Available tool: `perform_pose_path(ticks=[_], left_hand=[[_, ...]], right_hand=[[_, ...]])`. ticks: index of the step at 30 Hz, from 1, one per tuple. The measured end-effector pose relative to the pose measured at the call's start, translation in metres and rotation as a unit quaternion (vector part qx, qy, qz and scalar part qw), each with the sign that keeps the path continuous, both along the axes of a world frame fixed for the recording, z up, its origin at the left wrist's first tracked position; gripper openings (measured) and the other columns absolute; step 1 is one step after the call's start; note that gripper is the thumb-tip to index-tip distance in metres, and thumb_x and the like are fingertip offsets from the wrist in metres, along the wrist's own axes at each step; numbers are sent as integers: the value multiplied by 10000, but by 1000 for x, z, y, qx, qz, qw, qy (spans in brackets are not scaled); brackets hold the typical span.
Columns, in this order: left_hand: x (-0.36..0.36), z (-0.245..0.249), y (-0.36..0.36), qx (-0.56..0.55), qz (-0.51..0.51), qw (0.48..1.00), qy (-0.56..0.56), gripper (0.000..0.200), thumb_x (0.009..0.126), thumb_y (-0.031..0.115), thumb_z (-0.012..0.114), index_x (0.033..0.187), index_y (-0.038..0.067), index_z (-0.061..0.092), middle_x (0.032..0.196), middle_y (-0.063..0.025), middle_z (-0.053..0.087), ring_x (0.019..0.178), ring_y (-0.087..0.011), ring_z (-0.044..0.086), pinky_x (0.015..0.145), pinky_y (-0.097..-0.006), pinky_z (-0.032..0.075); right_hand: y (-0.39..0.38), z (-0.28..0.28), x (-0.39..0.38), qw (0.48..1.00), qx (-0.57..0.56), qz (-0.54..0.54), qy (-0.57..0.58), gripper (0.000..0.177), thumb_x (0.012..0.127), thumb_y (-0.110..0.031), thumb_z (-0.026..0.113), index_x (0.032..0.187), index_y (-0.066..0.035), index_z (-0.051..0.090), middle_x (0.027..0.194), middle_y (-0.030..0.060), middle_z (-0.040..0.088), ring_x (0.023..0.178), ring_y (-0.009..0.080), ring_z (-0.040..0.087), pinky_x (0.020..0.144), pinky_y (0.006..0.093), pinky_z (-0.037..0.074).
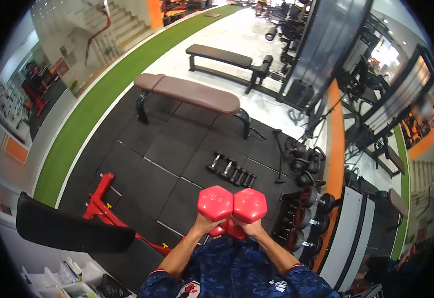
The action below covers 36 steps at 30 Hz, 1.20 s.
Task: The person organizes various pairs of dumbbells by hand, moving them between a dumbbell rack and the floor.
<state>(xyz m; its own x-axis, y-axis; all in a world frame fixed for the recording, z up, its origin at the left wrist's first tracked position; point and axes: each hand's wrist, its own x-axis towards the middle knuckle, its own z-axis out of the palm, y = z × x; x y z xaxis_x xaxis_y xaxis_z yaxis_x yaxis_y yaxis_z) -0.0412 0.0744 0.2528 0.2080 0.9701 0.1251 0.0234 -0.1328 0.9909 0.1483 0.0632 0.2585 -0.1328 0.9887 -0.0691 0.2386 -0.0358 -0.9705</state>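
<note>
Two red hexagonal dumbbells are held upright side by side in front of the chest, their upper heads touching. My left hand (205,224) is closed round the handle of the left dumbbell (215,203), just under its upper head. The right dumbbell (250,205) is gripped the same way by my right hand (248,227). The lower heads show partly between the wrists, near the blue patterned shirt. Most of the fingers are hidden behind the upper heads.
A brown bench (197,94) stands ahead, with a black bench (219,55) beyond it. Small dumbbells (227,169) lie on the dark mat. At the right is a dumbbell rack (304,218); at the left, a red-framed bench (73,228) with a black pad.
</note>
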Motion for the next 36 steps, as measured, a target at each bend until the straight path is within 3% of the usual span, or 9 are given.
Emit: perform_pose_path(ticks=[2, 4, 7, 11, 16, 20, 30, 31, 36], left_hand=[[-20, 11, 21, 88, 11, 994, 62, 239, 706, -32, 705, 901, 48, 593, 718, -37, 607, 613, -152, 611, 552, -297, 497], [-37, -1, 38, 67, 53, 994, 73, 235, 703, -31, 707, 896, 45, 597, 718, -42, 610, 610, -153, 611, 554, -294, 497], [-69, -26, 72, 48, 81, 993, 77, 231, 702, -34, 706, 892, 42, 600, 717, -40, 611, 605, -151, 608, 560, -292, 498], [-104, -27, 131, -57, 77, 995, -39, 327, 683, 73, 797, 959, 56, 623, 808, -33, 650, 681, -156, 636, 615, -316, 513], [-134, -17, 199, -92, 104, 982, -126, 252, 730, 13, 749, 938, 37, 609, 763, -34, 630, 601, -119, 605, 554, -280, 494], [-157, -18, 252, -108, 83, 983, -123, 220, 722, -64, 673, 898, 30, 580, 729, -52, 600, 585, -142, 586, 545, -285, 477], [-236, -61, 406, -187, -48, 973, -127, 188, 691, -104, 602, 818, 26, 556, 673, -59, 554, 559, -154, 547, 526, -281, 443], [-244, -68, 421, -213, -62, 966, -133, 188, 699, -102, 603, 829, 25, 555, 670, -60, 551, 558, -155, 546, 526, -282, 443], [-274, -89, 466, -362, -105, 911, -170, 146, 778, -66, 625, 876, 25, 567, 710, -49, 570, 555, -132, 544, 504, -267, 443]], right_hand=[[22, -4, -18, 999, 22, 13, -24, 327, 691, -178, 794, 958, -87, 628, 930, 54, 643, 876, 231, 621, 771, 368, 488], [51, -3, -39, 991, 117, 33, -58, 261, 697, -170, 795, 885, -88, 634, 852, 28, 645, 774, 174, 623, 689, 341, 497], [97, -10, -64, 995, 33, 89, -38, 402, 669, -188, 800, 1019, -94, 628, 981, 69, 640, 946, 258, 617, 828, 384, 485], [166, -5, -102, 993, 39, 106, -38, 371, 679, -165, 779, 1012, -94, 631, 985, 73, 642, 941, 266, 617, 826, 379, 486], [244, -3, -141, 989, 48, 136, -31, 336, 683, -119, 756, 997, -89, 640, 987, 79, 642, 952, 275, 612, 836, 378, 481], [293, 2, -169, 990, 108, 91, 20, 349, 666, -66, 758, 994, -84, 643, 997, 74, 642, 962, 262, 611, 852, 375, 476], [397, -48, -250, 993, -59, -50, 92, 361, 666, -29, 762, 1000, -60, 629, 976, 66, 652, 935, 219, 626, 836, 354, 487], [404, -50, -259, 998, -25, -56, 30, 353, 669, -7, 751, 995, -57, 627, 973, 62, 653, 916, 213, 630, 823, 352, 492], [425, -94, -296, 982, -128, -117, 72, 314, 706, -6, 720, 996, -42, 607, 923, 55, 649, 836, 187, 629, 752, 343, 500]])
